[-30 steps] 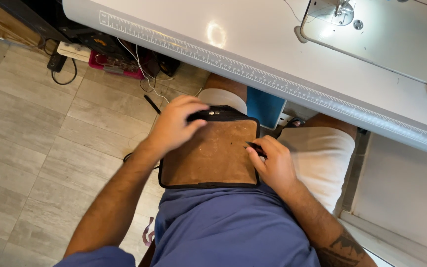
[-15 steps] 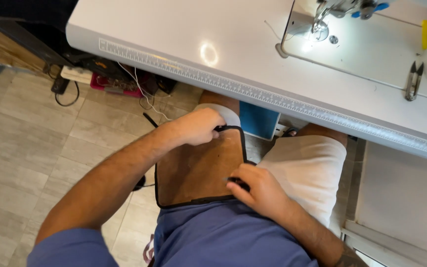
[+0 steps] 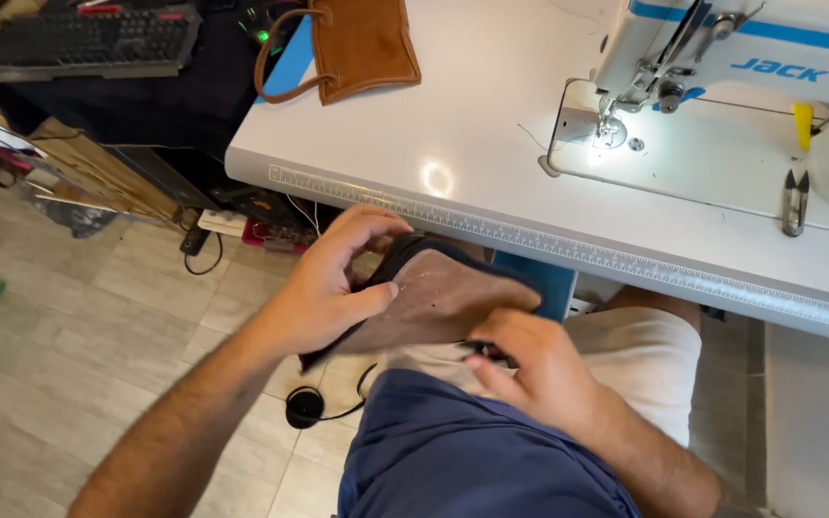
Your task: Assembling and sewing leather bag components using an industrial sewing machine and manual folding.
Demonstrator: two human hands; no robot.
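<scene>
I'm pinching the brown panel with both left hand and right hand; gripping near the dark edging is keeping it taut.

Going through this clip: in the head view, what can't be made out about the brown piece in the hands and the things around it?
- Brown fabric piece: its lower edge is hidden by the right hand, its left edge by the left hand.
- Right hand's fingertips: tucked under the piece, so what they pinch is unclear.
- Sewing machine: its top is cut off by the frame edge.
- Keyboard: keys too small to read.
</scene>
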